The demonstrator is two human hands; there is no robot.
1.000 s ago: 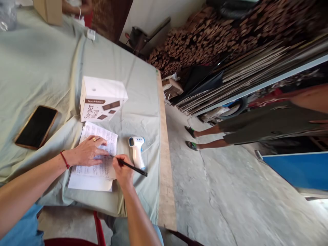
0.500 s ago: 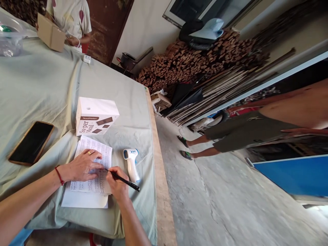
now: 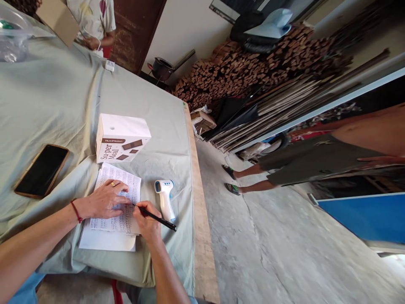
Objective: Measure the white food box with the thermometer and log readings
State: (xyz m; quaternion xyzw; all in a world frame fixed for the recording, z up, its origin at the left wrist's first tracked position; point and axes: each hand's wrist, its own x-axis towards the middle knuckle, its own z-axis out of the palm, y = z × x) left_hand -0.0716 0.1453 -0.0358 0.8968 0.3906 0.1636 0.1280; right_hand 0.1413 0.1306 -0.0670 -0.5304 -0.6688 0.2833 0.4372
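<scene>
My left hand lies with fingers spread on a sheet of paper covered in rows of handwriting. A blank white sheet sticks out beneath it. My right hand is closed around a black pen, its tip against the right part of the written sheet, close to my left fingertips. Just right of the paper rests a white and blue infrared thermometer. Behind the paper stands a white "Super Meal" box. A phone with a dark screen lies to the left.
A wrinkled green cloth covers the table, whose bare wooden edge runs along the right. Across it, a person holds a cardboard box near a clear plastic container. Another person in shorts stands at right. Firewood is stacked behind.
The view has shifted slightly, so the table things appear a little higher and further right. The cardboard box across the table is held differently. My hands keep their places on the paper.
</scene>
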